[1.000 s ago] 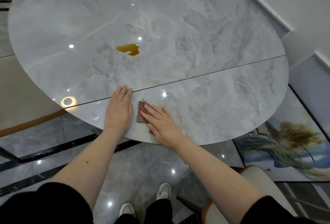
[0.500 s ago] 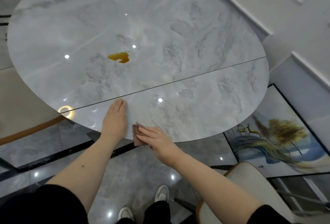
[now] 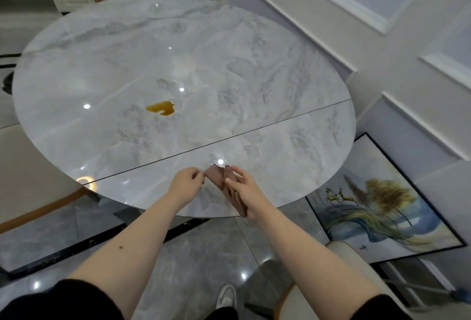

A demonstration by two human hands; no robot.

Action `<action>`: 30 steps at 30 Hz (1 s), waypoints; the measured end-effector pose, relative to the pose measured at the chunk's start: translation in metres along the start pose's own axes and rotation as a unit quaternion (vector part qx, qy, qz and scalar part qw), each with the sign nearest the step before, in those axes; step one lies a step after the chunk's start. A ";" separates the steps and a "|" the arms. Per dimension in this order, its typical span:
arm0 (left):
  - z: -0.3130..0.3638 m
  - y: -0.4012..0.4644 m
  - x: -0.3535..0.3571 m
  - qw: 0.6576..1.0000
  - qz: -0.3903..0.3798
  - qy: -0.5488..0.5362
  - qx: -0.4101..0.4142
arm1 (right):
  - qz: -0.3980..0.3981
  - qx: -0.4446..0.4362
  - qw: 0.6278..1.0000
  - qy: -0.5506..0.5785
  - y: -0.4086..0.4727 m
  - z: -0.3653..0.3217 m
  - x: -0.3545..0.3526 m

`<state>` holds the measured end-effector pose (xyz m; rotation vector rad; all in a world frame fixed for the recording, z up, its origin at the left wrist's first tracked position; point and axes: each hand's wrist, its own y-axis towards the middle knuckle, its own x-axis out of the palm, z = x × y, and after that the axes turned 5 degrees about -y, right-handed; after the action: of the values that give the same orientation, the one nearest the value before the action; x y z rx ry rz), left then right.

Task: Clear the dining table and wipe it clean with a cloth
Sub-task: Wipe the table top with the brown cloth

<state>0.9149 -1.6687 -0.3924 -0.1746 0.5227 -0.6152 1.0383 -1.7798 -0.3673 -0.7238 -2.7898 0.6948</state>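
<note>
A round grey marble-patterned dining table [image 3: 229, 52] is seen from above; a thin dark seam [image 3: 254, 132] runs across its near part from lower left to upper right. An amber spill [image 3: 161, 108] lies on the tabletop left of centre, well apart from both hands. Several bright light reflections are noted on the glossy surface.

A brown cloth [image 3: 224, 187] is held above the near edge of the table, between the two hands. The left hand [image 3: 184, 184] is seen with fingers curled, thumb and fingertips pinching the left corner of the cloth. The right hand [image 3: 246, 192] is curled round the right part of the cloth, which hangs down along the palm towards the table's near rim. The cloth is partly folded and stretched between the two grips; whether it touches the tabletop cannot be told.

Bare forearms extend from black sleeves [image 3: 51, 302] at the near edge of the view. A light shoe [image 3: 226, 296] is seen on the glossy grey tiled floor [image 3: 198, 256] below. A framed painting [image 3: 382, 200] with a tree and deer is propped on the floor at the right, against a panelled wall [image 3: 369, 26]. Part of a pale chair [image 3: 341, 263] is recorded at the near right, and another chair [image 3: 30, 179] at the left of the table
</note>
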 end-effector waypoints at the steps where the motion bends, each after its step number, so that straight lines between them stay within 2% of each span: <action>1: 0.009 -0.002 0.003 0.996 -0.016 -0.086 -0.033 | 0.010 0.013 0.999 0.045 -0.001 -0.003 0.002; 3: 0.025 -0.008 0.005 0.977 -0.023 -0.200 -0.067 | 0.029 0.025 0.992 0.121 0.000 -0.005 0.005; 5: 0.034 -0.012 0.004 0.967 -0.019 -0.246 -0.066 | 0.043 0.031 0.984 0.171 0.003 -0.003 0.007; 11: 0.037 -0.014 0.009 0.976 -0.004 -0.211 -0.052 | 0.023 0.073 0.969 0.234 0.003 -0.002 0.012; 14: 0.040 -0.013 0.011 0.972 0.020 -0.228 -0.059 | 0.024 0.111 0.976 0.188 -0.001 -0.002 0.012; 18: 0.040 -0.012 0.012 0.968 0.061 -0.235 -0.066 | 0.072 0.113 0.979 0.151 -0.004 -0.004 0.009; 20: 0.039 -0.012 0.012 0.980 0.079 -0.175 -0.050 | 0.105 0.099 0.978 0.152 -0.003 -0.003 0.009; 23: 0.045 -0.016 0.014 0.996 0.017 -0.089 -0.011 | 0.145 0.069 0.975 0.154 -0.003 -0.005 0.012; 27: 0.052 -0.022 0.011 0.987 -0.089 -0.123 -0.049 | 0.133 0.052 0.973 0.184 -0.011 -0.016 0.009; 30: 0.049 -0.024 0.009 0.976 -0.118 -0.166 -0.073 | 0.107 0.034 0.979 0.171 -0.013 -0.022 0.011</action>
<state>0.9343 -1.6929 -0.3469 -0.4749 0.2240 -0.7607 1.0297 -1.7762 -0.3412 -1.0327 -2.3885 0.6287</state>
